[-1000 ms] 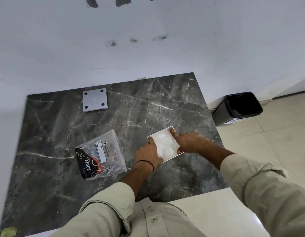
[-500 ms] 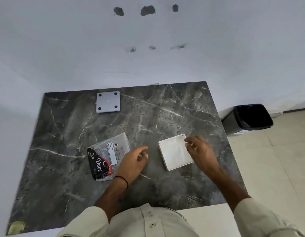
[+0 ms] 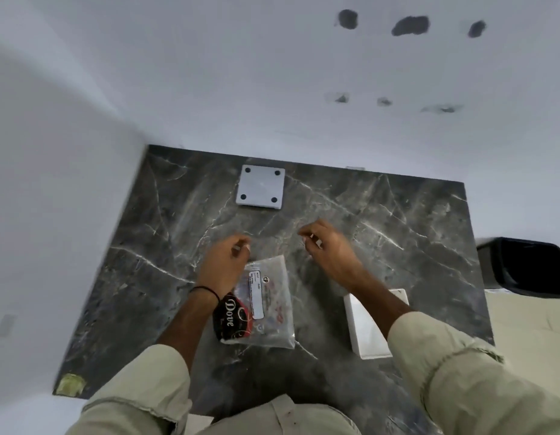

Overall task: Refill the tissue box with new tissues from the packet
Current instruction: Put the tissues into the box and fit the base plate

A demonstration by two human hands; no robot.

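Head view: both hands are now lifted off the white tissue box (image 3: 371,328), which is left lying on the dark marble counter (image 3: 398,233) under the right forearm. The left hand (image 3: 223,266) and right hand (image 3: 330,252) are held out above the counter, fingers loosely curled and holding nothing. The tissue packet (image 3: 266,304) lies between the forearms, unopened as far as can be judged. A grey square plate (image 3: 261,189) sits well beyond; a reach for it seems likely.

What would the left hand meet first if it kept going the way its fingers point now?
Probably the grey square plate at the table's far edge. The left hand points up and slightly right, with only bare marble table between. Its height above the table is unclear.
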